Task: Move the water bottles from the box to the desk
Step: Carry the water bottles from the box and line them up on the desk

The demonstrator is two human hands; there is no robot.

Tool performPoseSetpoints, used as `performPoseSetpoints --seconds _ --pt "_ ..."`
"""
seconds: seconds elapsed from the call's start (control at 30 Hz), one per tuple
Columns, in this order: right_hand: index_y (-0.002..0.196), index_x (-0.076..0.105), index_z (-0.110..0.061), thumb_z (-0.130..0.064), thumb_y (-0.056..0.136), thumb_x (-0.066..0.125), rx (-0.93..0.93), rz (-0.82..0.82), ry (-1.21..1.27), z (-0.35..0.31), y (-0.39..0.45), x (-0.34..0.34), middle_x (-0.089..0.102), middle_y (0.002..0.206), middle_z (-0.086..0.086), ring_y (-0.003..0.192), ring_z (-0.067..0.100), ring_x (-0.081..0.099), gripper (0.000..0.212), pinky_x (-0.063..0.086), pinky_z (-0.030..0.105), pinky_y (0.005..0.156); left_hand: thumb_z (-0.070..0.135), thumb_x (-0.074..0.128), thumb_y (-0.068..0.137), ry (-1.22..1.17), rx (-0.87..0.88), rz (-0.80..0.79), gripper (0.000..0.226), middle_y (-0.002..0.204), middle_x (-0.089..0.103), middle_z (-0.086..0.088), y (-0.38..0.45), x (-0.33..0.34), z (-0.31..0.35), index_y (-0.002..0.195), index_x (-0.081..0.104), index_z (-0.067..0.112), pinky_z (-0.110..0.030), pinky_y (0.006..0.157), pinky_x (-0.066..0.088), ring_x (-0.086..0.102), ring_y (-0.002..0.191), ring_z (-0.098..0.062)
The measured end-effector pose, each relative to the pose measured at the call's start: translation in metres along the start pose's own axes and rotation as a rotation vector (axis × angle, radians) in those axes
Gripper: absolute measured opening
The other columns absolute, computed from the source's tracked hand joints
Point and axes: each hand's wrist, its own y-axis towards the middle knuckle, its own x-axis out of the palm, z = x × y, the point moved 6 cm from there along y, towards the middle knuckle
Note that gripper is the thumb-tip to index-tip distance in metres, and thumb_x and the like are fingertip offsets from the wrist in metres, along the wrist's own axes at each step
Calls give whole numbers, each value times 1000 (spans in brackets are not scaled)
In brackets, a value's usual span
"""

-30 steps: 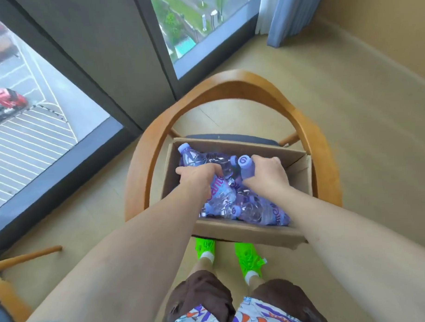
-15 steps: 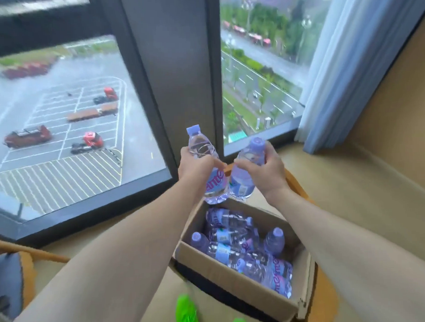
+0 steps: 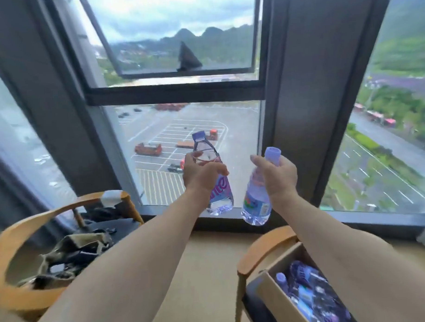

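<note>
Both grips are closed on bottles: my left hand [image 3: 199, 173] wraps around the shoulder of one water bottle [image 3: 213, 177], and my right hand [image 3: 278, 177] clasps the neck of a second water bottle [image 3: 257, 197] just under its lilac cap. I hold both up in the air in front of the window [image 3: 182, 147], side by side and apart, each a little tilted, caps upward. Below my right forearm sits the cardboard box [image 3: 276, 293], with more bottles [image 3: 307, 292] lying inside it, resting on a wooden chair [image 3: 260, 250]. Off to my left I see a second wooden chair [image 3: 21, 230] with an olive and black bag [image 3: 72, 252] heaped on its seat. I see no desk in my view.
</note>
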Motion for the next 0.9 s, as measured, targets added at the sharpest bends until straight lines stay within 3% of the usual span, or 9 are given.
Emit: performPoseSetpoints --seconds 0.2,0.3,0.4,0.57,0.67,0.77,0.9 --pt "78 73 -16 -34 61 77 9 -254 -12 -10 -103 153 75 77 7 82 33 72 26 58 55 82 22 84 46 -44 46 188 76 99 70 -3 2 -195 25 116 56 26 -40 76 59 71 90 -25" --pt "79 73 -14 -27 65 78 17 -377 7 -16 -166 231 75 82 12 87 37 72 20 58 57 81 22 85 45 -102 53 271 71 98 74 -5 -6 -296 34 110 58 27 -41 77 60 76 77 -20" --pt "73 71 -15 -27 64 76 6 -498 16 -22 -234 308 74 77 10 82 35 73 17 59 55 80 34 88 44 -96 82 394 66 98 73 0 -23 -396 45 103 58 33 -39 76 59 75 80 -19" --pt "70 67 -15 -35 62 75 20 -697 34 -26 -352 423 68 66 2 65 20 63 23 52 34 63 51 88 53 -64 142 648 64 100 71 3 -66 -557 60 107 58 31 -38 76 61 73 83 -19" --pt "73 68 -16 -34 68 76 29 -848 50 -30 -422 485 68 67 1 65 17 66 20 50 29 60 51 89 51 -73 154 776 64 96 73 3 -102 -645 66 104 60 29 -41 76 63 74 79 -19" --pt "78 69 -18 -37 68 74 57 -1003 41 -31 -496 543 71 73 3 73 19 70 22 54 32 67 51 88 46 -78 139 895 66 91 75 1 -144 -727 64 101 61 27 -43 74 64 76 73 -21" --pt "65 64 -16 -36 60 74 142 -1207 69 -29 -599 611 64 60 -1 56 18 62 23 51 30 61 41 92 46 -151 130 1078 68 87 76 -5 -204 -822 55 103 60 22 -35 58 62 75 64 -22"
